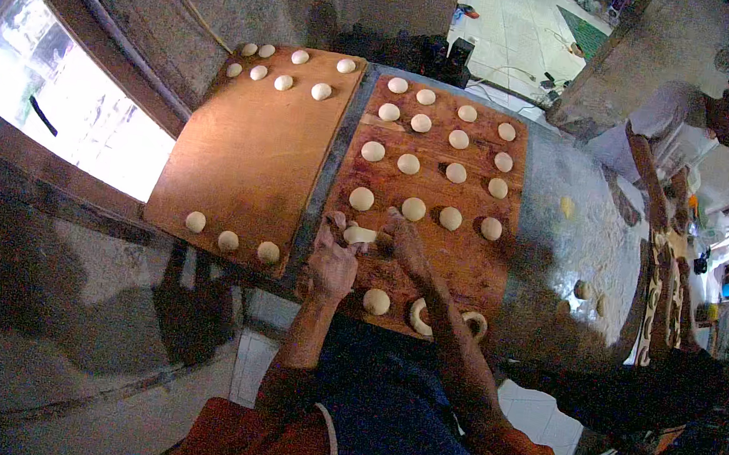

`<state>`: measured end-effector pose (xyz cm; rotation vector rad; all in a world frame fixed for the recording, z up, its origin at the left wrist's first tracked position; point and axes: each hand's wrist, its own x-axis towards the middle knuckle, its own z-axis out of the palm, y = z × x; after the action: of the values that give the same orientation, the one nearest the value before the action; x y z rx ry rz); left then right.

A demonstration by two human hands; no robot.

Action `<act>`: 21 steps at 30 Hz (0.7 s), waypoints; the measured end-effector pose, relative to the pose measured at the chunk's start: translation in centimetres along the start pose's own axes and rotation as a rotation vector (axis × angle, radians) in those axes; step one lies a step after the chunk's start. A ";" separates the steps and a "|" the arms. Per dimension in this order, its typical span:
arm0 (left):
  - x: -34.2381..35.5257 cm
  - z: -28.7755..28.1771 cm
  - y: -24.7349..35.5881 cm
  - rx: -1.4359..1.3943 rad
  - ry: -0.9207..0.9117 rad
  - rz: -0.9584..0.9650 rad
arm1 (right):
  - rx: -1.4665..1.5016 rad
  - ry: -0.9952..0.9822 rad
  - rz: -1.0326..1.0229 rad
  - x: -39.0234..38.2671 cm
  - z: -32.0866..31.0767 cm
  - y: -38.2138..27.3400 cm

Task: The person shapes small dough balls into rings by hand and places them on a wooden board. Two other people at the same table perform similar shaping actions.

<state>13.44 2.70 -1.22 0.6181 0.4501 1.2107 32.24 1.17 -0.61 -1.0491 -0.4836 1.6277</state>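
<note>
A pale, slightly elongated piece of dough point(359, 236) is between my hands, just above or on the reddish-brown wooden board point(468, 272). My left hand point(333, 263) has its fingers curled round the dough's left side. From the right, my right hand point(405, 243) closes its fingers at the dough's other end, hiding part of it. Beyond my fingers lie rows of round dough balls, the nearest a dough ball point(413, 208). Close to the board's front edge sit another dough ball point(376, 301) and two dough rings, one ring point(419, 317) partly behind my right forearm.
A lighter wooden board point(251, 154) with several dough balls lies to the left, below a bright window point(62, 99). Right of my board, the grey table point(583, 227) is floury and bears a few dough lumps point(589, 291). A co-worker point(668, 128) bends over its far right side.
</note>
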 end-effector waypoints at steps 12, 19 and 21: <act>2.3 -0.3 0.9 0.195 0.244 -0.161 | -0.865 0.272 -0.183 -4.2 10.1 -1.9; 2.9 -0.2 3.0 0.624 0.105 -0.106 | -0.948 0.181 -0.511 -1.9 8.9 1.2; 3.3 -1.5 2.4 0.191 0.145 -0.226 | -0.747 0.226 -0.459 -2.4 9.7 0.9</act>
<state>11.73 6.65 -0.78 0.6264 0.7444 1.0072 23.77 0.62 4.75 -1.5044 -1.1334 0.9044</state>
